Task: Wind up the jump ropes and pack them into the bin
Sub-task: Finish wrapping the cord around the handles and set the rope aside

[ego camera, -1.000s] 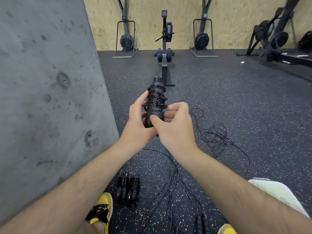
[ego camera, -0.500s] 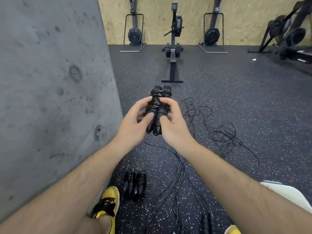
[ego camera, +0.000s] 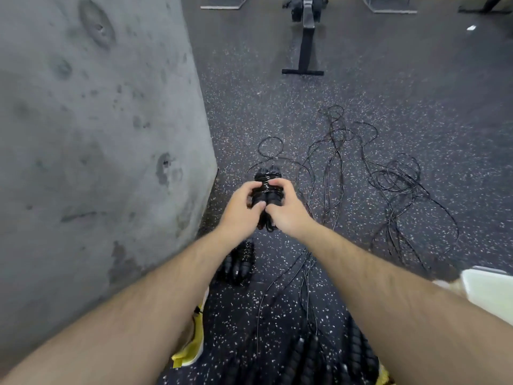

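A wound jump rope [ego camera: 268, 190], two black handles side by side with thin black cord wrapped around them, is held out in front of me above the floor. My left hand [ego camera: 241, 209] grips its left side and my right hand [ego camera: 286, 211] grips its right side, thumbs meeting near the lower part. Another wound rope bundle [ego camera: 241, 263] lies on the floor below my left wrist. Loose black ropes [ego camera: 394, 187] lie tangled on the floor to the right. More black handles [ego camera: 311, 357] lie near the bottom edge. A white bin corner [ego camera: 488, 290] shows at the right edge.
A grey concrete wall [ego camera: 97, 162] fills the left side. A rowing machine rail [ego camera: 304, 45] stands ahead on the speckled rubber floor. My yellow shoe [ego camera: 191, 348] is at the bottom, left of the handles.
My head has tilted down, so the view now shows more floor. Both hands have lowered the wound rope and closed tighter around it.
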Available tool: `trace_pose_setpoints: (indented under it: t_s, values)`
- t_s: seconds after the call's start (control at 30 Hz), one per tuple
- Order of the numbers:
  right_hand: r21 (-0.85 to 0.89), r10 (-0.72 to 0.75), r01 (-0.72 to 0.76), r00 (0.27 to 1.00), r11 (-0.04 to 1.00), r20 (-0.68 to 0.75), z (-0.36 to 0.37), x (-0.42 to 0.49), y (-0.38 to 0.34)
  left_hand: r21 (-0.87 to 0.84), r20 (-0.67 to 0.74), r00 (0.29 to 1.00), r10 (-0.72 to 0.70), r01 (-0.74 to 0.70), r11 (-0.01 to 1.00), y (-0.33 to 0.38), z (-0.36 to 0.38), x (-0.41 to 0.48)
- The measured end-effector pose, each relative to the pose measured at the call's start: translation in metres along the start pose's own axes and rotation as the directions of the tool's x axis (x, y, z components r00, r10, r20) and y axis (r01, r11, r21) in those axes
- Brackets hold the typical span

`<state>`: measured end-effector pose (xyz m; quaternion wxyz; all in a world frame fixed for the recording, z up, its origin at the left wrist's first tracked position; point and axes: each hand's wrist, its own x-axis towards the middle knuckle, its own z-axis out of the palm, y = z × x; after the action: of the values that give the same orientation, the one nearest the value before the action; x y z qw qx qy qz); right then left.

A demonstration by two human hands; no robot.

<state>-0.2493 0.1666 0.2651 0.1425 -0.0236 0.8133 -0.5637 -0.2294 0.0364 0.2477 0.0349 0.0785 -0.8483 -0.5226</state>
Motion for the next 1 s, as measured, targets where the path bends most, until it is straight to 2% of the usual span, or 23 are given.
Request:
trace_pose_setpoints:
  t_s: [0.17,0.37,0.47,0.57,0.73,0.87,1.0]
  values:
    - [-0.040,0.192,-0.189,0.979,0.981,0.073,0.037,0.023,0.095,0.022,0.115,0.973,-0.202,0.201,0.979,-0.094,0.044,-0.006]
    - [0.061,0.390,-0.388,0.921,0.919,-0.008,0.084,0.043,0.184,0.159,0.167,0.937,-0.307,0.282,0.946,-0.172,0.087,-0.001]
    - [0.091,0.449,-0.443,0.892,0.892,-0.055,0.092,0.047,0.217,0.219,0.201,0.925,-0.321,0.277,0.935,-0.197,0.104,-0.005]
    - [0.021,0.489,-0.489,0.869,0.872,-0.075,0.104,0.047,0.237,0.314,0.250,0.908,-0.335,0.251,0.916,-0.215,0.114,-0.009]
    - [-0.317,0.571,-0.557,0.819,0.767,-0.056,0.111,0.051,0.252,0.522,0.307,0.887,-0.346,0.147,0.840,-0.233,0.122,-0.017]
    - [-0.394,0.512,-0.490,0.857,0.777,-0.056,0.095,0.049,0.254,0.604,0.272,0.915,-0.298,0.079,0.793,-0.230,0.120,-0.026]
    - [-0.382,0.432,-0.435,0.896,0.815,-0.100,0.074,0.029,0.254,0.618,0.148,0.973,-0.177,0.049,0.784,-0.220,0.117,-0.046]
